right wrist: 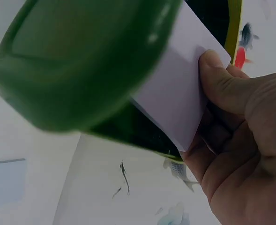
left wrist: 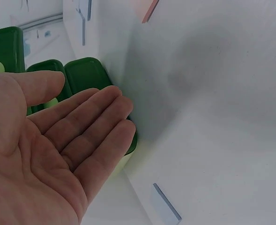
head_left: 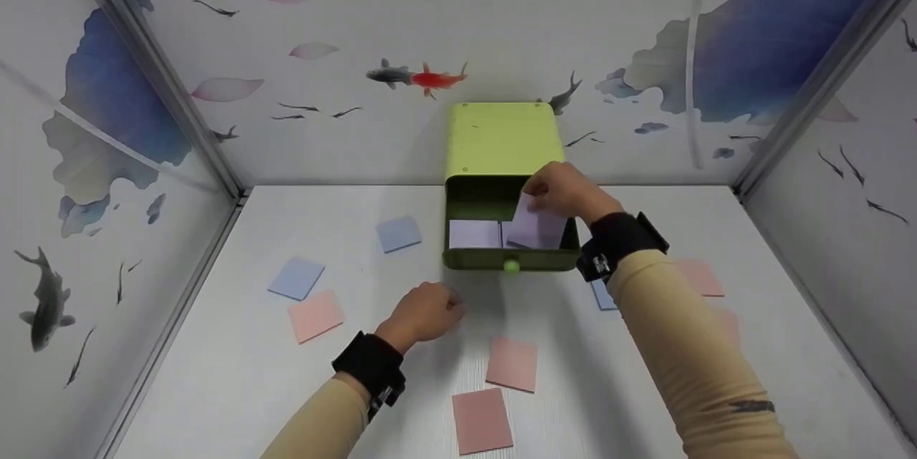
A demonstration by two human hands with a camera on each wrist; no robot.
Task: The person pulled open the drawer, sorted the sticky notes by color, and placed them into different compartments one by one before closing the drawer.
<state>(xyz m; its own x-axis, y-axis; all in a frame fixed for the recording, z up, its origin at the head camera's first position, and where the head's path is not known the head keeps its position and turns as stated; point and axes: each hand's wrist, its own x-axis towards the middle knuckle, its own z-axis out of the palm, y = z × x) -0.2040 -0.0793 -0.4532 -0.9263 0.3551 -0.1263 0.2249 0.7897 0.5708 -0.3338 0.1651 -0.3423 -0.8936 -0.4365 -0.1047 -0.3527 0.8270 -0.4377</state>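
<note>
My right hand [head_left: 566,190] pinches a purple square card [head_left: 537,228] by its upper edge, over the right part of a pulled-out drawer [head_left: 476,260]. In the right wrist view the thumb lies flat on the card's face, and the drawer front hides part of the card. Another purple square [head_left: 474,235] lies in the drawer's left part, and one more peeks out behind the held card. The drawer belongs to a green cabinet [head_left: 505,138] against the back wall. My left hand [head_left: 426,312] hovers over the table in front of the drawer, palm bare and fingers relaxed [left wrist: 100,136].
Blue squares [head_left: 399,234] and pink squares [head_left: 511,364] lie scattered on the white table [head_left: 401,409], left, front and right. My right forearm partly covers a blue square [head_left: 603,296] and a pink one. Printed panels [head_left: 344,137] wall the table's back and sides.
</note>
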